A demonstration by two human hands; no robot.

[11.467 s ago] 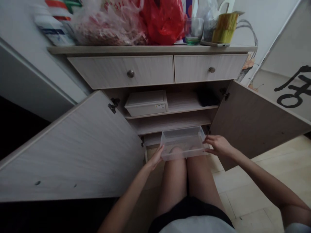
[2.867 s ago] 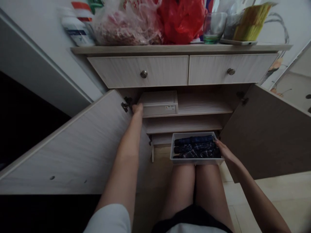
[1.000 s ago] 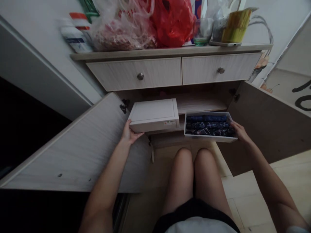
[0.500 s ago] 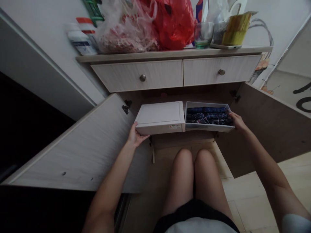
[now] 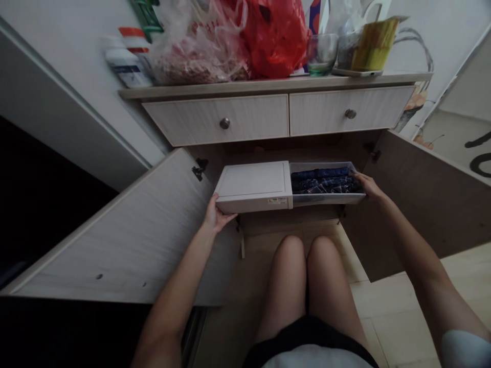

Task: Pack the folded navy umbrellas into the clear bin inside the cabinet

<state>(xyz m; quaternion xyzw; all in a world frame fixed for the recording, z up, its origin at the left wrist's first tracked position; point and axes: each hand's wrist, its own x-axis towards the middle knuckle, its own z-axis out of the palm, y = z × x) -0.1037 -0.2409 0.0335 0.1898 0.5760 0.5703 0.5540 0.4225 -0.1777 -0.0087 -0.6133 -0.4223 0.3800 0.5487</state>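
A white storage box lies lengthwise at the mouth of the open cabinet, a small label on its front side. From its right end a clear drawer sticks out, holding dark blue and plaid folded clothes. My left hand grips the box's left front corner, thumb at the side and fingers underneath. At the drawer's far right end, my right hand is closed on its edge; some of those fingers are hidden behind the wall.
Two cabinet doors stand open on either side. Above are two knobbed drawers. The cabinet top carries a red plastic bag, a clear bag, a glass and white bottles. My knees are below the box.
My right hand has moved slightly left, sliding the clear drawer a little further into the white box. My left hand keeps its hold on the box, nearly still.
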